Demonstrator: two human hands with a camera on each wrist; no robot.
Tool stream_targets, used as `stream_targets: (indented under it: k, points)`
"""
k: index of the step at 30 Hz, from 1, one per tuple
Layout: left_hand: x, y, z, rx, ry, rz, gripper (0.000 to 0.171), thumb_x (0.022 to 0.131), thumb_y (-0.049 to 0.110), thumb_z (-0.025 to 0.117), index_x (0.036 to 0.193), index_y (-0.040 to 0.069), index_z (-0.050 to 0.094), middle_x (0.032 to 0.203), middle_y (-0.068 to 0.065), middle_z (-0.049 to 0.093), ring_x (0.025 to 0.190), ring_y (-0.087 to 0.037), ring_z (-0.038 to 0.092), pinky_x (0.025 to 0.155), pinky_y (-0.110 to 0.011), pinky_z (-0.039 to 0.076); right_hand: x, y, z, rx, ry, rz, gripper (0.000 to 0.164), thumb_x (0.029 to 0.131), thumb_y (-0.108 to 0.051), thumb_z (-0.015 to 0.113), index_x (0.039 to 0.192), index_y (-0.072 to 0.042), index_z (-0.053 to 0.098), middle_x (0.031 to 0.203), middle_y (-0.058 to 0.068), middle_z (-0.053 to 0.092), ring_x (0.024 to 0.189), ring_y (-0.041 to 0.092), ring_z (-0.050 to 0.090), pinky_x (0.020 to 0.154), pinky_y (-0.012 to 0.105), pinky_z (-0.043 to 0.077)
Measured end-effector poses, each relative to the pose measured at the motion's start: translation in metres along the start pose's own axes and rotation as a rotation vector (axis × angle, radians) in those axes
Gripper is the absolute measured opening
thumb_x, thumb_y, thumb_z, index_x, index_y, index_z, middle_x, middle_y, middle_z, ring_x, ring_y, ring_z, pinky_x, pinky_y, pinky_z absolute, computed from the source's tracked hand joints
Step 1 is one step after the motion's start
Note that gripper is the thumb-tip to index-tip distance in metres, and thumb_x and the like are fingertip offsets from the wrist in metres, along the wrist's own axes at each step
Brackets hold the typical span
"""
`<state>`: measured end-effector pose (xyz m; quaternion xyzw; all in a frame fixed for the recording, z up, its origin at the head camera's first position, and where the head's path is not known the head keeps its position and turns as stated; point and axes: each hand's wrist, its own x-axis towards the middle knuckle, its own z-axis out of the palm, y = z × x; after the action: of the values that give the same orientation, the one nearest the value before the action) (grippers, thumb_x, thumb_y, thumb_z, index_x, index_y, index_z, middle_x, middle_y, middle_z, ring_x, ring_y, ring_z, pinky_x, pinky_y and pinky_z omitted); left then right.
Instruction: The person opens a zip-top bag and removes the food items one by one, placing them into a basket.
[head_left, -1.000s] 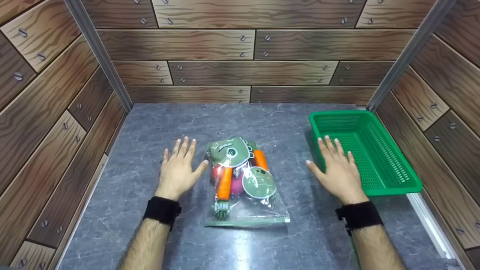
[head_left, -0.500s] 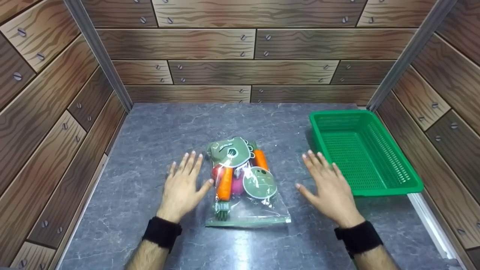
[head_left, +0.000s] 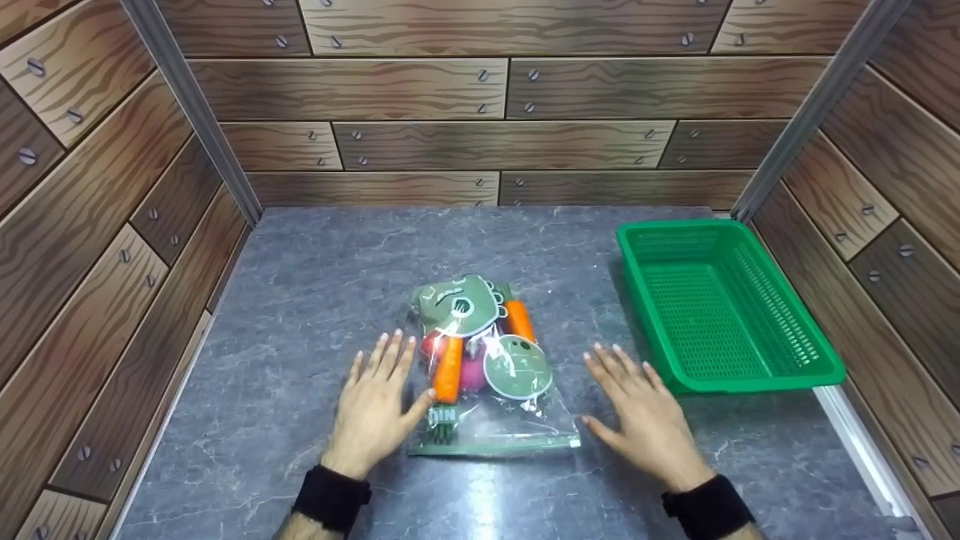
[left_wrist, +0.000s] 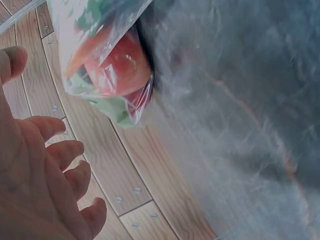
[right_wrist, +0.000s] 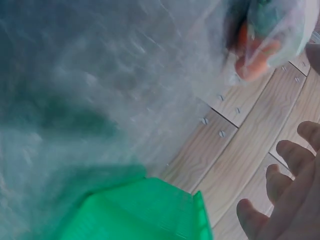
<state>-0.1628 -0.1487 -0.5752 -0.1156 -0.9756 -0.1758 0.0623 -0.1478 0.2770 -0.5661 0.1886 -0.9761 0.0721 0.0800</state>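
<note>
A clear zip bag (head_left: 510, 424) with a green slider strip lies flat at the middle of the table. Inside it are two orange carrots (head_left: 448, 371), a red round piece (head_left: 433, 343), a purple piece (head_left: 472, 373) and green printed shapes. My left hand (head_left: 375, 409) is just left of the bag, fingers spread, the thumb close to its edge; whether it touches cannot be told. To the right of the bag my right hand (head_left: 637, 416) hovers with straight fingers, apart from it. Both hands hold nothing. The left wrist view shows the bag (left_wrist: 107, 65) beyond the fingers.
A green plastic basket (head_left: 675, 330) with a perforated floor stands at the right side of the grey marbled table (head_left: 337, 247). Wood-patterned walls (head_left: 420, 90) enclose the back and both sides. Black bands (head_left: 330, 497) circle both wrists.
Both hands have drawn back toward the front edge and inward, nearer the bag. The right hand has left its place over the basket's edge. Bag and basket have stayed put.
</note>
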Motion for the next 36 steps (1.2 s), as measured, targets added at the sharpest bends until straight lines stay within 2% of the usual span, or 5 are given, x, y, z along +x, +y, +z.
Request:
stream_targets:
  k: [5, 10, 16, 24, 36]
  points:
    - [-0.002, 0.001, 0.006, -0.019, 0.006, 0.003, 0.087, 0.114, 0.06, 0.067, 0.182, 0.011, 0.042, 0.191, -0.018, 0.037, 0.18, -0.042, 0.035, 0.149, -0.071, 0.023, -0.007, -0.004, 0.016, 0.0, -0.003, -0.103, 0.1, 0.093, -0.039, 0.099, 0.177, -0.016, 0.05, 0.187, 0.012, 0.044, 0.171, 0.042, 0.05, 0.139, 0.072, 0.041]
    - [-0.001, 0.002, 0.005, -0.014, -0.003, 0.006, 0.087, 0.114, 0.06, 0.066, 0.182, 0.011, 0.041, 0.191, -0.019, 0.037, 0.18, -0.043, 0.035, 0.149, -0.071, 0.022, -0.008, -0.003, 0.026, 0.025, 0.14, -0.252, 0.084, 0.081, -0.029, 0.107, 0.157, -0.024, 0.073, 0.173, 0.008, 0.066, 0.157, 0.036, 0.067, 0.125, 0.065, 0.059]
    - [0.001, 0.003, 0.002, -0.014, 0.004, 0.01, 0.086, 0.115, 0.06, 0.065, 0.182, 0.012, 0.041, 0.192, -0.016, 0.037, 0.181, -0.041, 0.035, 0.149, -0.07, 0.024, -0.001, -0.002, 0.027, 0.087, 0.235, -0.335, 0.047, 0.084, -0.023, 0.105, 0.125, -0.03, 0.083, 0.148, -0.002, 0.08, 0.136, 0.025, 0.077, 0.108, 0.053, 0.069]
    - [0.005, 0.006, -0.005, -0.008, 0.009, 0.049, 0.085, 0.114, 0.059, 0.069, 0.181, 0.014, 0.044, 0.191, -0.013, 0.038, 0.18, -0.039, 0.037, 0.149, -0.068, 0.026, 0.013, -0.006, 0.02, 0.188, 0.308, -0.359, 0.031, 0.089, -0.016, 0.1, 0.11, -0.032, 0.084, 0.132, -0.01, 0.084, 0.122, 0.019, 0.08, 0.091, 0.046, 0.068]
    - [0.007, 0.013, -0.003, -0.015, 0.016, 0.377, 0.071, 0.102, 0.046, 0.09, 0.164, 0.021, 0.065, 0.177, -0.011, 0.06, 0.163, -0.032, 0.06, 0.134, -0.068, 0.051, 0.029, -0.017, 0.01, 0.328, 0.367, -0.351, 0.031, 0.088, -0.006, 0.099, 0.109, -0.024, 0.086, 0.122, -0.011, 0.086, 0.108, 0.014, 0.081, 0.086, 0.042, 0.069]
